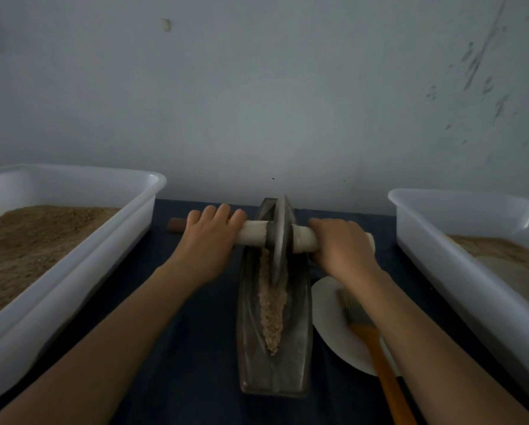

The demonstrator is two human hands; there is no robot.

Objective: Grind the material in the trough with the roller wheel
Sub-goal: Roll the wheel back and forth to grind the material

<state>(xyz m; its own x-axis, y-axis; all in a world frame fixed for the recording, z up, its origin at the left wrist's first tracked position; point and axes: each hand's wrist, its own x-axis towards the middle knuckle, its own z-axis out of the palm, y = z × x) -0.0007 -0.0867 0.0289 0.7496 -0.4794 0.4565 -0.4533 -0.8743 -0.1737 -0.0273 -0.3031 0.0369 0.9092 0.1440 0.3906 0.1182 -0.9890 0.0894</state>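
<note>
Both the left hand (pixel 210 237) and right hand (pixel 343 247) grasp the wheel's handle (pixel 254 232), with the wheel (pixel 281 237) toward twelve o'clock in the trough (pixel 248 338). Uneven pressing may tip it, throwing grain (pixel 272 305) toward the plate (pixel 333 329) at three o'clock.

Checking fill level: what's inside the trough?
The trough holds a strip of coarse tan material and the roller wheel. The wheel hides the far stretch.

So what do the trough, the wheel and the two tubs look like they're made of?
Trough: probably cast metal, dull grey with a worn sheen. Wheel: likely the same metal, matte grey, thin-edged. Both tubs: translucent white plastic, glossy, with rolled rims.
</note>
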